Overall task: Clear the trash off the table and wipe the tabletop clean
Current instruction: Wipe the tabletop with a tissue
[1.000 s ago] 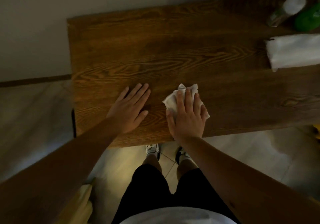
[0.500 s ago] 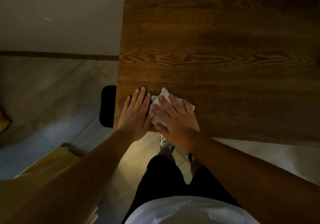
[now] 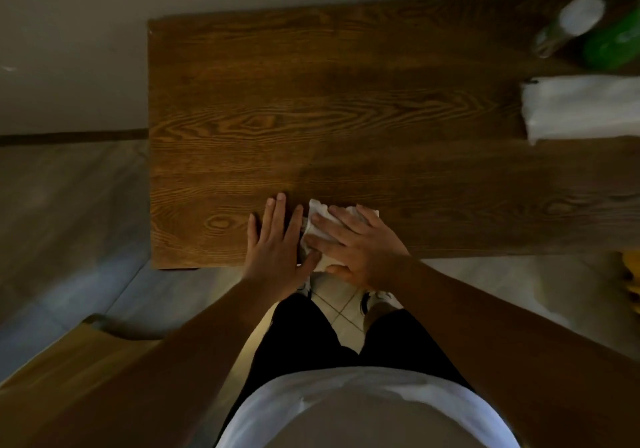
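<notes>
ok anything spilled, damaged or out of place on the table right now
Nothing stands out. The tabletop shows no spill or damage; the right hand presses a crumpled white wipe near the front edge, and the left hand lies flat beside it. Dim light could hide faint marks.

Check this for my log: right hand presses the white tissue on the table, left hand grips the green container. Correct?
No. The head view shows the left hand flat on the table beside the white tissue; the green container stands apart, far right.
</notes>
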